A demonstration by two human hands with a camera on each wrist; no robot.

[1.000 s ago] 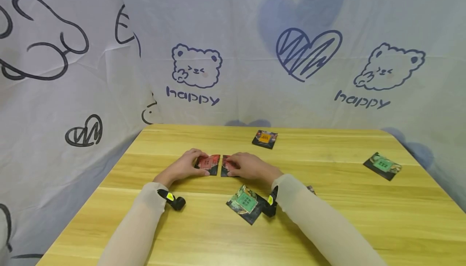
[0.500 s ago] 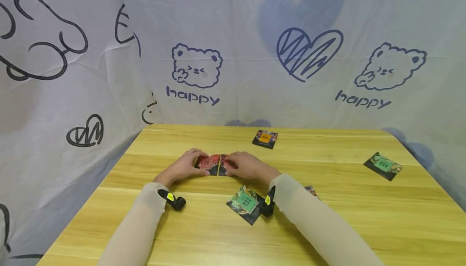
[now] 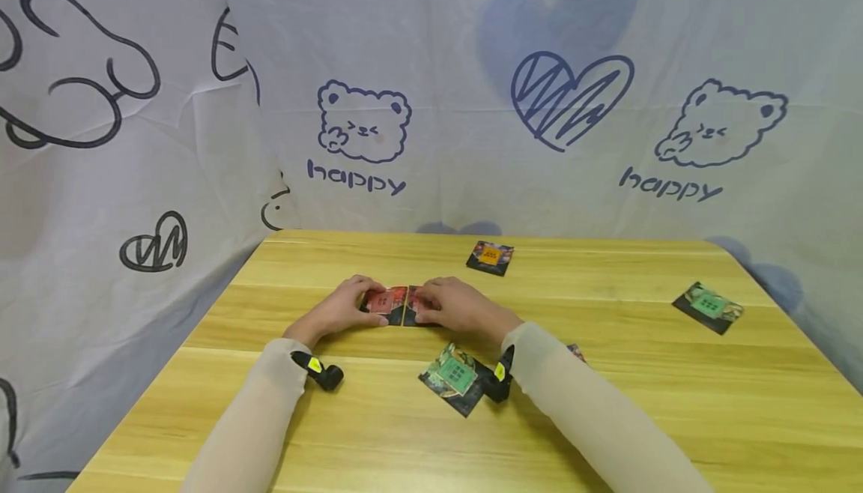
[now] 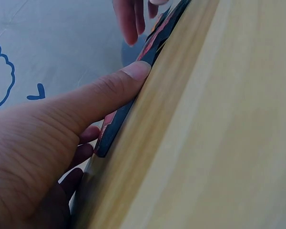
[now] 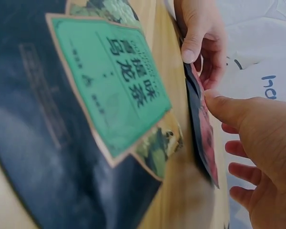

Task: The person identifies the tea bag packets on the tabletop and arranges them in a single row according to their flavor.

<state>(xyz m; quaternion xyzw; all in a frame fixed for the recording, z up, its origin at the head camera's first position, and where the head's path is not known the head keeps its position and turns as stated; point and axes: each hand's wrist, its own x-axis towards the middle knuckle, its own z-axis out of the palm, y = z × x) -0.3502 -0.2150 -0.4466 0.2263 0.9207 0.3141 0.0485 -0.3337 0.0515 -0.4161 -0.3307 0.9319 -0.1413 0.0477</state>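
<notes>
Two red-and-black tea sachets lie edge to edge on the wooden table. My left hand (image 3: 341,304) holds the left sachet (image 3: 389,302), thumb on its near edge and fingers about its far and left sides. In the left wrist view that thumb presses the sachet's dark border (image 4: 115,128). My right hand (image 3: 465,306) is over the right sachet (image 3: 413,313), partly covering it. In the right wrist view its thumb (image 5: 219,105) touches the sachet (image 5: 205,133) while the other fingers are spread apart from it. A green-labelled tea sachet (image 3: 453,377) lies near my right wrist.
An orange-labelled sachet (image 3: 491,257) lies at the back of the table (image 3: 607,373). Another green-labelled sachet (image 3: 708,307) lies at the right. My right sleeve (image 3: 593,410) partly covers one more sachet (image 3: 576,353). A printed white cloth (image 3: 458,148) hangs behind the table.
The right red sachet has moved left with my right hand, narrowing the gap to the left one. My right hand's fingers have since lifted slightly. My left hand stays put.
</notes>
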